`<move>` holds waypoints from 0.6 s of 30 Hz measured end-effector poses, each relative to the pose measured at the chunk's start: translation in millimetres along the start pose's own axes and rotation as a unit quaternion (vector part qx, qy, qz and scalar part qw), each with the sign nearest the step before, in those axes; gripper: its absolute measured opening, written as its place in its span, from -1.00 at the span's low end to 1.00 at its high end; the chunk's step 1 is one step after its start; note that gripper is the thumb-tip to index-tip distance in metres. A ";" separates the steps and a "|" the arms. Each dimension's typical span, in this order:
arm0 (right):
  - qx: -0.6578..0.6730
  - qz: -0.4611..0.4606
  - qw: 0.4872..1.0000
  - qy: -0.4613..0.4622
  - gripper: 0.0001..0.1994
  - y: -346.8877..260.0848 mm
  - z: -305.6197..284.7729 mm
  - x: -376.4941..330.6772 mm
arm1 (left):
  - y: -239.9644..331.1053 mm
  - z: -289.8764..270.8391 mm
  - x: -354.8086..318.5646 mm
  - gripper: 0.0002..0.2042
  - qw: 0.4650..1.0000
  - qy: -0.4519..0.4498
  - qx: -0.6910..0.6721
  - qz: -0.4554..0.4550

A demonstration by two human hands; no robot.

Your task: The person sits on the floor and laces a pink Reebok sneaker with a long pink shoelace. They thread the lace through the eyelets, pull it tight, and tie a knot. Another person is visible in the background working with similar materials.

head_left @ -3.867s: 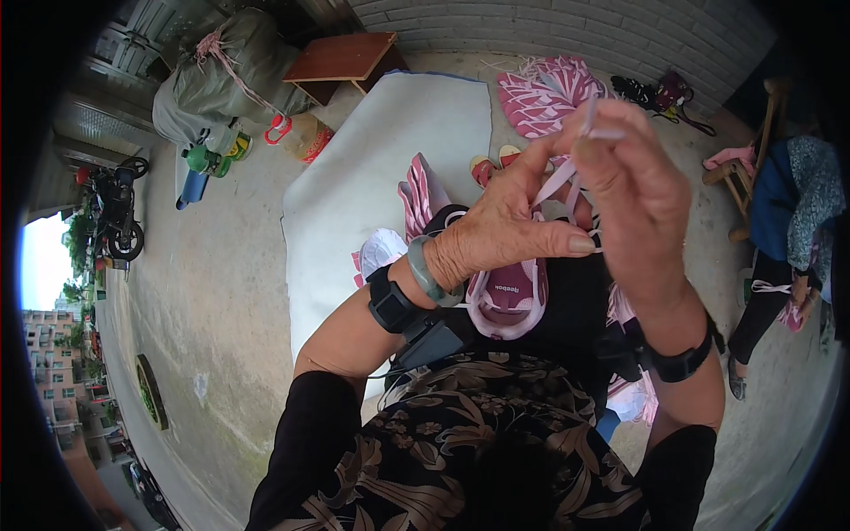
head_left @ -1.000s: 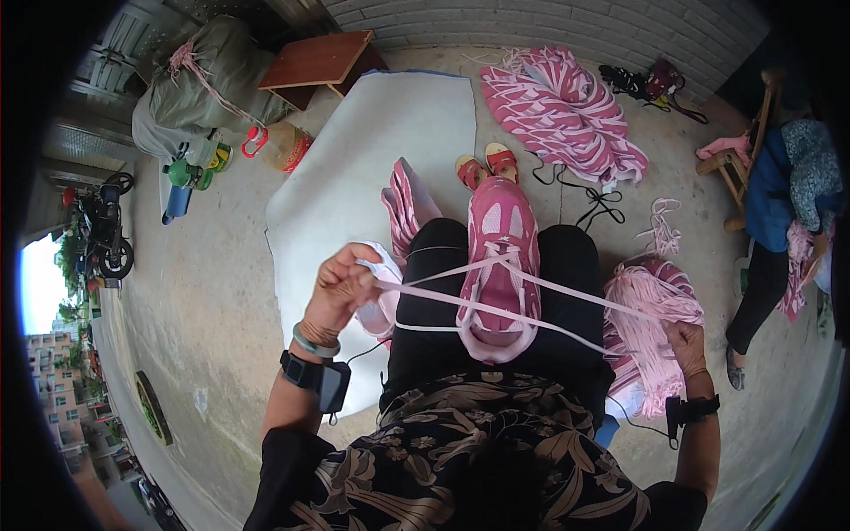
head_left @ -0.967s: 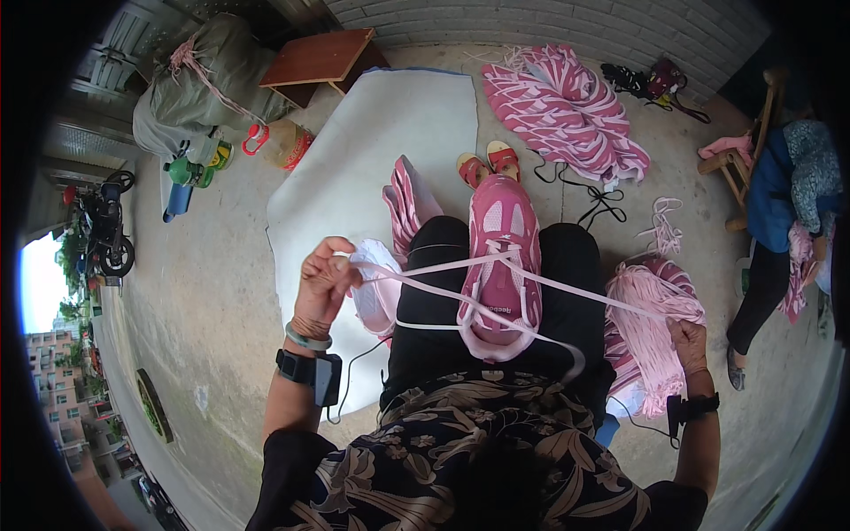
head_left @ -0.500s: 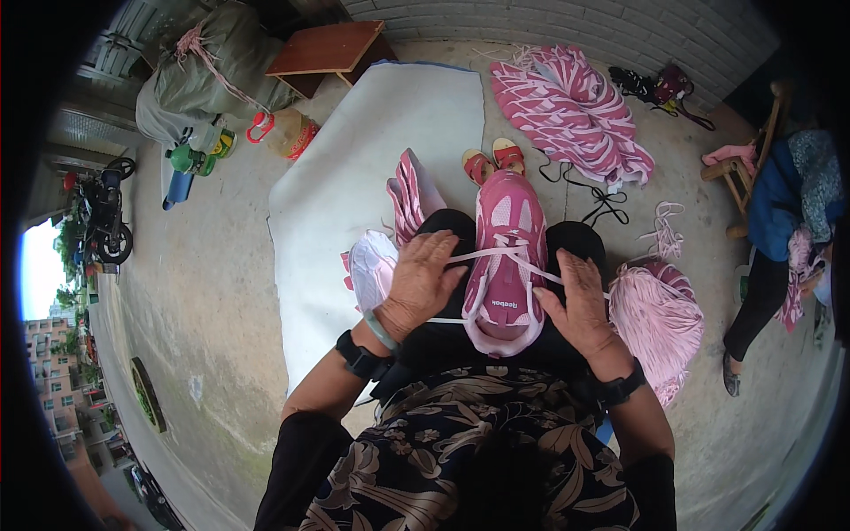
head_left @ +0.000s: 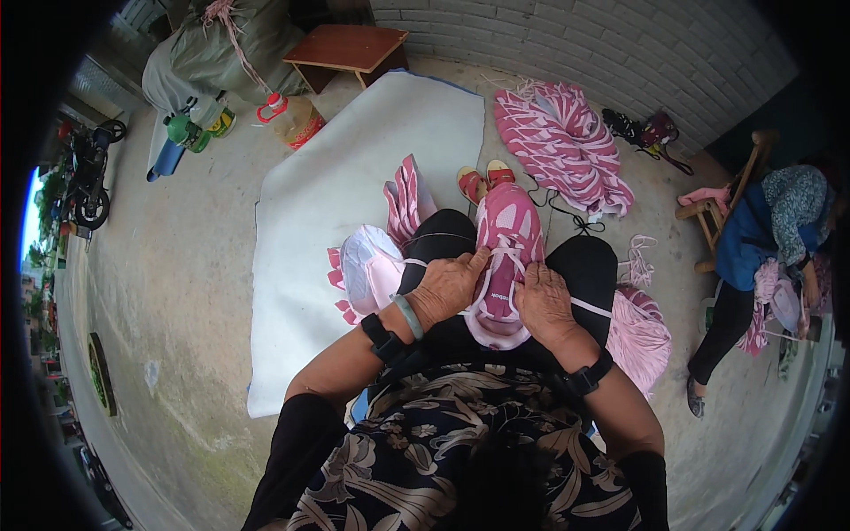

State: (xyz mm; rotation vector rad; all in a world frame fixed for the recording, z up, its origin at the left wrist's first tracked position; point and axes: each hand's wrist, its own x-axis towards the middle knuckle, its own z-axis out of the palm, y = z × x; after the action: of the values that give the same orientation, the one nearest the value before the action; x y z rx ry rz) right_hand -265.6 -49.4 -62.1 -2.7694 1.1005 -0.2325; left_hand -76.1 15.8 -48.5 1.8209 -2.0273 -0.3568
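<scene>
A dark pink shoe upper (head_left: 503, 285) with pale mesh panels lies between my knees, its toe pointing away from me and its padded collar near my waist. Pale pink shoelace (head_left: 506, 251) crosses its eyelets, and loose lengths trail over both thighs. My left hand (head_left: 445, 290) grips the upper's left eyelet edge, thumb and finger closed together. On the opposite edge, the curled fingers of my right hand (head_left: 547, 303) press at the eyelets; whether lace is caught under them is hidden. Pale-lined uppers (head_left: 374, 261) lie beside my left knee.
A white sheet (head_left: 328, 186) covers the floor ahead and left. Bundled striped pink uppers (head_left: 567, 142) lie ahead right, with another pink bundle (head_left: 639, 341) beside my right thigh. Bottles (head_left: 297, 122) and a low brown table (head_left: 350, 49) stand far left. Another person (head_left: 775, 221) works at right.
Both hands have come inward from their spread position and closed on the shoe upper's edges. The shoelace, stretched taut sideways before, now hangs loose across my thighs. The view has shifted slightly.
</scene>
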 end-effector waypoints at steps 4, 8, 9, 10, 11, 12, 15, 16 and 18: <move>0.011 -0.007 1.000 0.017 -0.57 -3.2 2.8 0.8 | -16.7 4.9 -18.2 -0.80 1.000 0.002 0.010 0.021; 0.018 -0.008 1.000 0.009 -0.59 -3.0 0.3 1.3 | -14.4 -2.8 -24.6 -0.93 0.999 0.025 -0.036 0.006; 0.020 -0.010 1.000 0.010 -0.59 -3.2 0.4 1.7 | -16.0 -4.8 -26.9 -0.92 0.999 0.030 -0.045 -0.006; 0.023 -0.010 1.000 0.008 -0.60 -2.7 0.4 2.2 | -18.7 -8.0 -29.4 -0.92 0.998 0.034 -0.054 -0.018; 0.025 -0.014 0.999 0.016 -0.60 -3.6 2.1 2.9 | -22.6 -12.1 -33.2 -0.92 0.997 0.039 -0.061 -0.031; 0.025 -0.015 0.999 0.024 -0.59 -3.5 2.0 2.0 | -26.6 -14.6 -37.3 -0.91 0.996 0.046 -0.068 -0.039; 0.025 -0.011 0.999 0.032 -0.59 -3.1 -2.7 0.7 | -42.6 -19.2 -50.2 -0.91 0.994 0.042 -0.056 -0.080; 0.022 -0.012 0.999 0.043 -0.59 -1.4 -0.2 -0.8 | -46.3 -21.2 -53.6 -0.90 0.994 0.044 -0.051 -0.081; 0.029 -0.009 0.998 0.046 -0.60 -0.6 -3.4 -1.0 | -51.3 -24.5 -61.5 -0.88 0.994 0.048 -0.041 -0.085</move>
State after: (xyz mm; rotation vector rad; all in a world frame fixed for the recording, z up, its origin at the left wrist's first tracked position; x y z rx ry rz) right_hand -266.6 -48.6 -58.7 -2.7418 1.0727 -0.3920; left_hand -14.5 72.0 -56.3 1.9275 -1.7719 -0.3864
